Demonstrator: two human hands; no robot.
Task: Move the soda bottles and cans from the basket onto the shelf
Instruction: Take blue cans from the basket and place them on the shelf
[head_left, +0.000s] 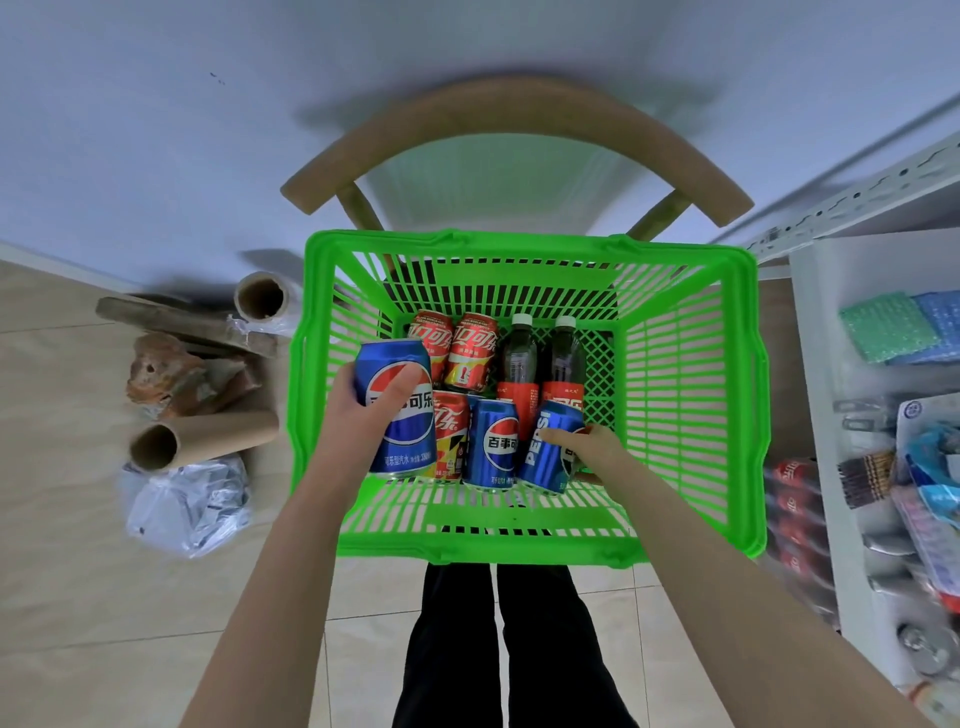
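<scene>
A green plastic basket (691, 395) sits on a wooden chair and holds red cola cans (470, 351), blue Pepsi cans and two dark soda bottles (519, 353). My left hand (358, 415) grips a blue Pepsi can (402, 410), raised above the others at the basket's left. My right hand (589, 449) grips another blue Pepsi can (545, 457), tilted at the basket's near right. A third Pepsi can (493, 441) stands between them. The white shelf (821, 322) stands to the right.
The wooden chair (498, 124) backs against a pale wall. Cardboard tubes (202, 436), wood scraps and a plastic bag (187, 504) lie on the tiled floor to the left. The shelf holds red cola bottles (795, 499), packets and cans. My legs are below the basket.
</scene>
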